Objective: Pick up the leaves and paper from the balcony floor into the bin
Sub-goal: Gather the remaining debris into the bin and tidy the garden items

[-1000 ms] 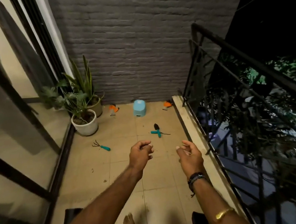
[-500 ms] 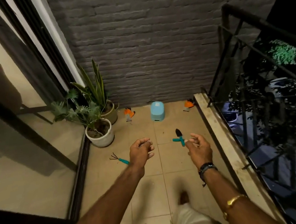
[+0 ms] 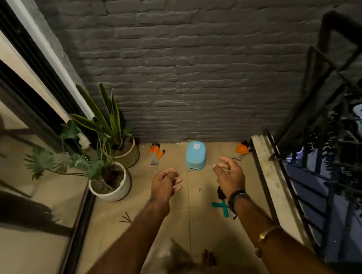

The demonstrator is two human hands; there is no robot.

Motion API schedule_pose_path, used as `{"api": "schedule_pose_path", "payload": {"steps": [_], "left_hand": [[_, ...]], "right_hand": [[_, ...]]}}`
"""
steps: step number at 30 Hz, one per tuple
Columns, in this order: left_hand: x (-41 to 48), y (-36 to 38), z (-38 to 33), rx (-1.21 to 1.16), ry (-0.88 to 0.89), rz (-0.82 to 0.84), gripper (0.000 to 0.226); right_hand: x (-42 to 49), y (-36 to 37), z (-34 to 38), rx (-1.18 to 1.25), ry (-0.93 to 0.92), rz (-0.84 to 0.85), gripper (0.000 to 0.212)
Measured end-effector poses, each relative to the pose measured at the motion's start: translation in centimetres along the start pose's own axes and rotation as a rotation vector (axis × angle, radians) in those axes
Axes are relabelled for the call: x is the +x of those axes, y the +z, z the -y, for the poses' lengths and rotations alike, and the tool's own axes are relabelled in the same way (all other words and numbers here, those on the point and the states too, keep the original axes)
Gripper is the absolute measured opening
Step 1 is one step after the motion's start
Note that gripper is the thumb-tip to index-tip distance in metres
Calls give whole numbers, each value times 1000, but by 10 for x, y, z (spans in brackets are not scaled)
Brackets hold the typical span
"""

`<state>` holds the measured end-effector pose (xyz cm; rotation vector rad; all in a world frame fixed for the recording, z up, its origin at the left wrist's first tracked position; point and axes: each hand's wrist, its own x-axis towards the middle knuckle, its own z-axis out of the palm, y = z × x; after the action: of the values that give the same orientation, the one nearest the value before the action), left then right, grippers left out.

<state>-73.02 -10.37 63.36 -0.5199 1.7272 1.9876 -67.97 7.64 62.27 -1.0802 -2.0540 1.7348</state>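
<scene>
My left hand (image 3: 166, 184), curled on I cannot tell what, and my loosely parted right hand (image 3: 230, 177) flank the blue bin (image 3: 196, 158) just ahead.

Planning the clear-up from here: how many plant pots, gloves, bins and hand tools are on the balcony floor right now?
Plant pots: 2
Orange gloves: 2
Blue bin: 1
Hand tools: 2, a rake and a teal-handled trowel, both partly hidden by the arms
Total: 7
</scene>
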Motion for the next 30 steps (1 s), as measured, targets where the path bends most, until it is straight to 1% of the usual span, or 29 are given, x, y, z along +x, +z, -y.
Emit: {"api": "schedule_pose_path", "payload": {"steps": [3,5,9,15,18,21,24,27,30], "left_hand": [[47,20,-13,-45,-11,2,17],[83,29,-19,-80,-42,-27,19],[158,38,-40,-146,-78,-73,16],[256,44,-79,-215,-173,-125,13],[281,49,-91,-243,-248,-158,13],[303,57,-94,-264,-306,-157,13],[327,65,-94,-303,-342,-222,17],[350,71,-94,-383,-355,-315,16],[372,81,-89,-461,-368,-378,17]], "right_hand": [[59,23,14,-55,6,38,29],[99,41,19,-120,5,69,32],[171,83,31,-222,8,138,32],[255,134,67,-296,34,193,31],[282,152,81,-316,69,227,29],[311,170,92,-340,77,259,23],[343,185,93,-433,68,335,27],[380,197,86,-509,63,423,34],[415,209,84,-579,64,502,37]]}}
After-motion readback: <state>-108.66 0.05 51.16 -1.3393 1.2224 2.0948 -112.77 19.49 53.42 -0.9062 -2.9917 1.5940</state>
